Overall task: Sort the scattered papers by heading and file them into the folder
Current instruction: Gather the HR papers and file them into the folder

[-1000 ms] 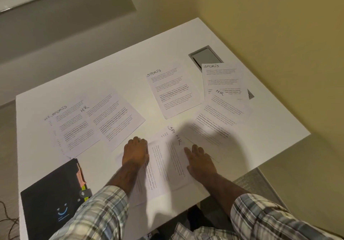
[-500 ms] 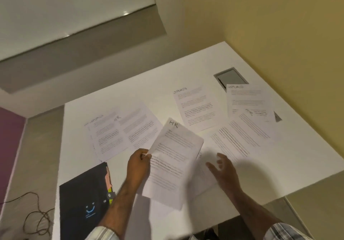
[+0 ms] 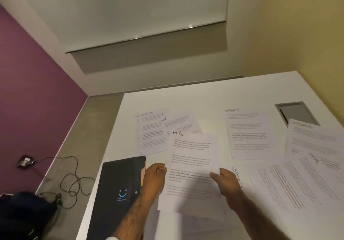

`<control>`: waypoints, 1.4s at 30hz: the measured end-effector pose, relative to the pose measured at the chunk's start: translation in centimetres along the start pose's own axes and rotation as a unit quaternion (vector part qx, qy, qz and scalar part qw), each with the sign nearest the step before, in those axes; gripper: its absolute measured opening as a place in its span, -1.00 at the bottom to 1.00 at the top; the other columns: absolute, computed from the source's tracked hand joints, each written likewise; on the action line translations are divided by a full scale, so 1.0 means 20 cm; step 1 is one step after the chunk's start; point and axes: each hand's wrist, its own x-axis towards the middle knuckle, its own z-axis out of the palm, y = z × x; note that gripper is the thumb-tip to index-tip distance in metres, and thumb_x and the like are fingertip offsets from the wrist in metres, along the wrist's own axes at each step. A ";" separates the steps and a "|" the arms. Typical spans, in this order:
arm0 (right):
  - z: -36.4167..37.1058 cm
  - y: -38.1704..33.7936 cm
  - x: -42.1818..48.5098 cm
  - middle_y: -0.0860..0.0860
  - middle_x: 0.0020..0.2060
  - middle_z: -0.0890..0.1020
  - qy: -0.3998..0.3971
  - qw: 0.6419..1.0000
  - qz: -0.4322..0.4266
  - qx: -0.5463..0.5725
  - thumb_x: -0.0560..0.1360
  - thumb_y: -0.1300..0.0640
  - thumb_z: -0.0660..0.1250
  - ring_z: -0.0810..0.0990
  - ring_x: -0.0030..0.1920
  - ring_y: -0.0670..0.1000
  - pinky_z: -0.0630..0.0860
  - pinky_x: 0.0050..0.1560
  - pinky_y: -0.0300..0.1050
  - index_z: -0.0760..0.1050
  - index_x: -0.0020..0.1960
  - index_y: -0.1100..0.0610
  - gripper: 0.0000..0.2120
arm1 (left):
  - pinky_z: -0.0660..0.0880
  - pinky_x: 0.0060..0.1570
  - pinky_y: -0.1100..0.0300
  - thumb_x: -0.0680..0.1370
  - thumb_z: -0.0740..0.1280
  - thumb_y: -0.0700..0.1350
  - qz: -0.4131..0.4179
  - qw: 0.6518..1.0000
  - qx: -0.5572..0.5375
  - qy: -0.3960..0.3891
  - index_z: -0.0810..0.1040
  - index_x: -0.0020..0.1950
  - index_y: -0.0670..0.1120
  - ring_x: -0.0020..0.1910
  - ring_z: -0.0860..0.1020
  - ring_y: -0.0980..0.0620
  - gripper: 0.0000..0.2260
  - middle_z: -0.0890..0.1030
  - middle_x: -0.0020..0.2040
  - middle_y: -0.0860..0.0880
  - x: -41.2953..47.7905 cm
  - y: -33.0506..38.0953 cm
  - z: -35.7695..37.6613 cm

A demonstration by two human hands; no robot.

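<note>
1. Papers (image 3: 247, 135) lay scattered over the white surface (image 3: 204, 98) as they had a second before, none yet sorted. An overlapped pile (image 3: 150, 137) sat at the far left and blurred sheets (image 3: 297, 180) at the right.
2. The black folder (image 3: 119, 184) sat untouched at the near left, and it looked closed. Its near end was cut off by the frame edge, so I could not tell how it opens.
3. The HR sheet (image 3: 193, 152) was what had changed. A second earlier it lay flat under both palms. Half a second earlier the left hand alone had lifted it. Now it was held up above the surface near the middle, heading upright and readable. I judged this the first pick for an HR stack, with filing still far off.
4. Lifting it had uncovered a sheet headed SPORTS (image 3: 237, 176) lying on the surface just beneath, partly hidden.
5. The hands were apart. The left hand (image 3: 154, 176) pinched the sheet's left edge and the right hand (image 3: 226, 181) gripped its right edge. The fingers behind the paper were hidden.
6. Body text everywhere was too blurred to read. One heading (image 3: 314, 158) at the right was smeared beyond telling, and the left pile's lower headings overlapped.
</note>
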 end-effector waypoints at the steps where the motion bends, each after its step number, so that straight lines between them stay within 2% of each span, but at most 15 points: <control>1: 0.02 -0.01 0.03 -0.13 -0.40 0.63 0.013 1.000 -0.009 -0.020 0.53 0.19 0.43 0.51 -0.42 -0.10 0.40 -0.40 -0.27 0.64 -0.15 0.18 -0.90 | 0.50 -0.33 0.15 0.62 0.26 -0.27 -0.010 1.000 0.000 0.004 0.63 -0.06 -0.21 -0.33 0.56 0.00 -0.84 0.68 -0.18 -0.12 0.05 0.00 -0.04; 3: 0.05 -0.03 0.06 -0.08 -0.40 0.65 0.030 0.998 -0.010 -0.047 0.51 0.18 0.43 0.55 -0.34 0.05 0.45 -0.34 -0.11 0.62 -0.20 0.22 -0.86 | 0.56 -0.39 0.16 0.63 0.25 -0.28 -0.032 0.999 -0.009 0.017 0.61 -0.03 -0.22 -0.35 0.58 -0.02 -0.85 0.68 -0.15 -0.14 0.16 0.00 -0.11; 6: 0.09 -0.06 0.08 0.03 -0.23 0.74 0.055 0.995 0.006 -0.084 0.54 0.20 0.39 0.68 -0.20 0.12 0.56 -0.26 -0.03 0.67 -0.10 0.15 -0.91 | 0.59 -0.18 0.11 0.58 0.28 -0.25 -0.016 0.996 0.057 0.064 0.62 -0.11 -0.18 -0.21 0.63 -0.08 -0.86 0.68 -0.11 -0.11 0.41 0.01 -0.23; 9: 0.07 -0.06 0.14 -0.12 -0.51 0.59 0.080 0.989 0.009 -0.126 0.55 0.20 0.42 0.50 -0.45 -0.02 0.39 -0.33 -0.12 0.60 -0.23 0.14 -0.83 | 0.49 -0.14 0.13 0.54 0.36 -0.16 -0.005 0.987 0.145 0.068 0.59 -0.11 -0.15 -0.08 0.61 -0.08 -0.92 0.64 -0.11 -0.07 0.71 0.03 -0.33; 10: 0.07 -0.06 0.16 -0.13 -0.59 0.51 0.088 0.987 0.015 -0.135 0.55 0.21 0.44 0.41 -0.50 -0.05 0.32 -0.33 -0.13 0.56 -0.29 0.13 -0.77 | 0.53 -0.09 0.09 0.54 0.39 -0.11 -0.011 0.985 0.157 0.070 0.59 0.01 -0.17 -0.02 0.62 -0.11 -0.86 0.64 -0.03 -0.09 0.81 0.02 -0.36; 13: 0.08 -0.07 0.22 -0.07 -0.62 0.46 0.116 0.982 0.036 -0.147 0.53 0.22 0.46 0.34 -0.53 -0.03 0.30 -0.27 -0.11 0.46 -0.36 0.25 -0.67 | 0.55 0.17 -0.10 0.51 0.47 0.07 -0.058 0.973 0.206 0.087 0.42 0.38 -0.16 0.24 0.52 -0.22 -0.45 0.51 0.27 -0.18 1.06 -0.01 -0.40; 18: 0.13 -0.11 0.29 0.13 -0.49 0.61 0.112 0.986 0.046 -0.117 0.53 0.22 0.47 0.44 -0.52 -0.03 0.35 -0.27 -0.13 0.66 -0.14 0.26 -0.89 | 0.44 0.26 -0.15 0.44 0.52 0.14 -0.093 0.949 0.287 0.087 0.31 0.45 -0.16 0.36 0.42 -0.25 -0.27 0.42 0.37 -0.23 1.28 0.00 -0.32; 20: 0.16 -0.13 0.31 0.05 -0.41 0.68 0.108 0.987 0.043 -0.109 0.53 0.25 0.47 0.53 -0.51 -0.10 0.42 -0.32 -0.15 0.70 -0.05 0.21 -0.96 | 0.46 0.25 -0.13 0.43 0.53 0.15 -0.094 0.940 0.315 0.087 0.28 0.46 -0.14 0.35 0.41 -0.23 -0.24 0.41 0.37 -0.22 1.32 -0.01 -0.27; 23: 0.18 -0.14 0.34 0.03 -0.29 0.75 0.097 0.988 0.038 -0.117 0.53 0.25 0.46 0.67 -0.34 -0.01 0.54 -0.18 -0.05 0.70 -0.02 0.22 -0.93 | 0.49 0.22 -0.11 0.41 0.55 0.13 -0.092 0.932 0.335 0.102 0.31 0.40 -0.13 0.30 0.44 -0.22 -0.28 0.44 0.32 -0.21 1.37 -0.04 -0.23; 27: 0.21 -0.17 0.36 -0.10 -0.55 0.58 0.091 0.988 0.038 -0.117 0.57 0.26 0.41 0.46 -0.59 -0.20 0.37 -0.44 -0.26 0.66 -0.06 0.29 -0.90 | 0.55 0.13 -0.14 0.42 0.57 0.00 -0.104 0.960 0.239 0.103 0.35 0.32 -0.15 0.23 0.52 -0.26 -0.39 0.51 0.26 -0.21 1.41 -0.05 -0.25; 31: 0.23 -0.19 0.35 -0.10 -0.58 0.56 0.083 0.991 0.040 -0.094 0.58 0.30 0.38 0.44 -0.61 -0.22 0.36 -0.52 -0.38 0.64 -0.03 0.32 -0.91 | 0.58 -0.01 0.02 0.59 0.37 -0.14 -0.052 0.984 0.162 0.056 0.51 0.29 -0.22 0.14 0.62 -0.23 -0.70 0.61 0.26 -0.22 1.43 -0.05 -0.29; 35: 0.23 -0.21 0.34 -0.11 -0.57 0.57 0.088 0.993 0.040 -0.072 0.58 0.35 0.36 0.46 -0.61 -0.21 0.38 -0.53 -0.40 0.60 -0.10 0.30 -0.90 | 0.45 -0.21 0.23 0.71 0.12 -0.09 0.017 0.984 0.174 0.036 0.55 0.07 -0.17 -0.06 0.57 -0.08 -0.75 0.64 0.13 -0.21 1.35 0.01 -0.29; 37: 0.22 -0.21 0.34 -0.09 -0.49 0.64 0.089 0.993 0.039 -0.067 0.59 0.33 0.38 0.52 -0.56 -0.20 0.42 -0.49 -0.39 0.61 -0.07 0.30 -0.92 | 0.46 -0.26 0.25 0.72 0.08 -0.06 0.046 0.978 0.202 0.028 0.51 0.00 -0.12 -0.11 0.57 -0.03 -0.73 0.64 0.04 -0.14 1.28 0.04 -0.29; 40: 0.20 -0.20 0.33 0.04 -0.20 0.77 0.089 0.994 0.036 -0.051 0.58 0.29 0.40 0.71 -0.32 -0.07 0.53 -0.36 -0.30 0.67 0.05 0.27 -0.90 | 0.64 -0.18 0.14 0.70 0.11 0.03 0.084 0.972 0.219 0.035 0.51 -0.02 -0.05 -0.14 0.64 0.00 -0.74 0.62 -0.09 0.00 1.18 0.07 -0.32; 42: 0.20 -0.22 0.31 0.07 -0.17 0.77 0.086 0.995 0.030 -0.040 0.58 0.29 0.40 0.70 -0.35 -0.10 0.52 -0.40 -0.33 0.66 0.06 0.27 -0.90 | 0.67 -0.15 0.09 0.70 0.10 0.04 0.102 0.969 0.220 0.055 0.50 -0.02 -0.03 -0.15 0.64 0.03 -0.74 0.60 -0.10 0.03 1.11 0.12 -0.37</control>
